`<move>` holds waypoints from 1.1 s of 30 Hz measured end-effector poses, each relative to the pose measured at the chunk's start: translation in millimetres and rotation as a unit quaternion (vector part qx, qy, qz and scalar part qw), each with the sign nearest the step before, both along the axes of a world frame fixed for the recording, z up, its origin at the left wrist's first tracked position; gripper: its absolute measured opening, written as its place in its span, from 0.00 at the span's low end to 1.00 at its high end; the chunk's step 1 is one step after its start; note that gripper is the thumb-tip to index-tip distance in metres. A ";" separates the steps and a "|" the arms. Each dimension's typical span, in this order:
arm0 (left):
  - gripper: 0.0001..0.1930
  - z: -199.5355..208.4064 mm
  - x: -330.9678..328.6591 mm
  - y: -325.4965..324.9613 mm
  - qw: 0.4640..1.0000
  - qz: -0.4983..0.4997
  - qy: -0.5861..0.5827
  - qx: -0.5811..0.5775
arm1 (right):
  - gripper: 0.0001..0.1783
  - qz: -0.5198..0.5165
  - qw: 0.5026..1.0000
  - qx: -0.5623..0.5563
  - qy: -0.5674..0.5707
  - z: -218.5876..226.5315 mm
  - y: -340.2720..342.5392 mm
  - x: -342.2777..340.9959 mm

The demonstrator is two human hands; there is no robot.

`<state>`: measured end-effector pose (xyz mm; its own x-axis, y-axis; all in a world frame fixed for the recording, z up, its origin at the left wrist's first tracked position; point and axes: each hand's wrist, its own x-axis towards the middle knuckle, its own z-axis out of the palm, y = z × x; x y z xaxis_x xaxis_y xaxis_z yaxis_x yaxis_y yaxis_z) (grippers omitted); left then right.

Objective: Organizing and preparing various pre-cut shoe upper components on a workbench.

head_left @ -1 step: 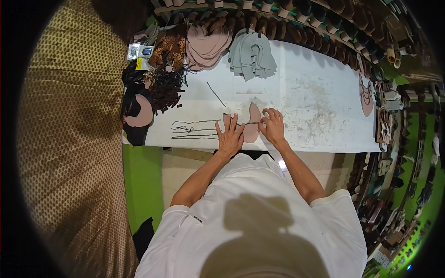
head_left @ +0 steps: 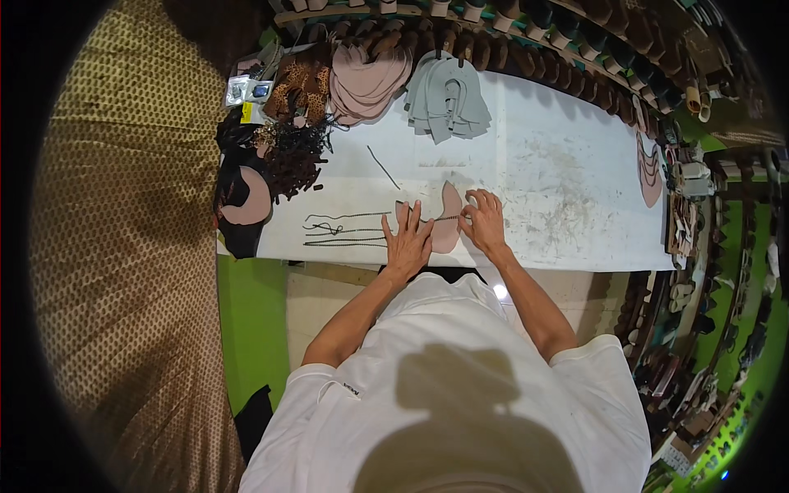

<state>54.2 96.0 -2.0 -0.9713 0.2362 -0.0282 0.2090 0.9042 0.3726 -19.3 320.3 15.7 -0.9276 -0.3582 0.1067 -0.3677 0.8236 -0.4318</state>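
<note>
Here's the pink curved piece (head_left: 448, 234) on the near edge of the worktop (head_left: 567, 238), between the two hands, with a dark cord (head_left: 448, 218) running across it, the right hand (head_left: 485, 223) pinching thumb and finger narrow on that cord while the left hand (head_left: 408, 241) lies flat, fingers spread wide. Just left, loose dark cords (head_left: 345, 244) run up to the left hand, which blocks the view of their ends, and a short strand (head_left: 383, 168) lies beyond them. Farther out, a dark heap (head_left: 296, 160), a pink stack (head_left: 370, 86) and a grey stack (head_left: 448, 99) crowd the back and left.
</note>
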 end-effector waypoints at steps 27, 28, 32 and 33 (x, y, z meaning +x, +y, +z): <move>0.28 14.2 15.0 35.8 0.992 0.128 -0.008 0.010 | 0.09 0.225 0.974 0.005 -0.004 0.0 23.2 -47.2; 0.29 12.9 16.1 36.0 0.991 0.130 -0.009 0.008 | 0.09 0.231 0.973 0.004 -0.004 -0.7 22.3 -48.7; 0.31 12.3 17.7 42.0 0.988 0.156 0.001 0.018 | 0.07 0.270 0.963 -0.015 -0.006 -3.7 20.1 -53.8; 0.31 13.4 17.9 43.4 0.987 0.159 0.000 0.018 | 0.06 0.277 0.961 -0.023 -0.007 -4.3 19.0 -56.0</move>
